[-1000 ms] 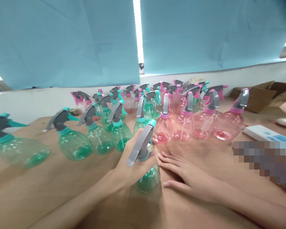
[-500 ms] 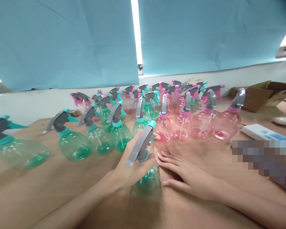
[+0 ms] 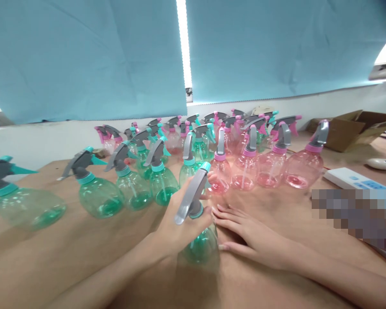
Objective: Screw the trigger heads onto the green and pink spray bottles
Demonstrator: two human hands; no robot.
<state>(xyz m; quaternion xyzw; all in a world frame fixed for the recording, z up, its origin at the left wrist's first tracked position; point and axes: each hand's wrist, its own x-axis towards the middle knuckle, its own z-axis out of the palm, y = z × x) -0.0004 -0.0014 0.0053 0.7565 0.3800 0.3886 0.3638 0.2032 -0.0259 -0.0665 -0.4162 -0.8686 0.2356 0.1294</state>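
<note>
My left hand (image 3: 180, 219) is wrapped round the neck of a green spray bottle (image 3: 201, 246) with a grey and turquoise trigger head. That bottle stands near the front of the table, and its trigger is mostly hidden behind my fingers. Just right of it, my right hand (image 3: 241, 229) lies palm down on the tabletop (image 3: 260, 283), fingers stretched out and holding nothing. Beyond my hands stand more green spray bottles (image 3: 162, 182) on the left. Pink spray bottles (image 3: 243, 171) line up on the right.
Several more spray bottles (image 3: 173, 137) in both colours crowd the back of the table. To the right are a white power strip (image 3: 350, 178), a white computer mouse (image 3: 382, 164) and an open cardboard box (image 3: 344, 133). A blue curtain (image 3: 83, 60) hangs behind.
The held green bottle and my left hand have shifted very slightly to the right. My right hand stays flat in the same place.
</note>
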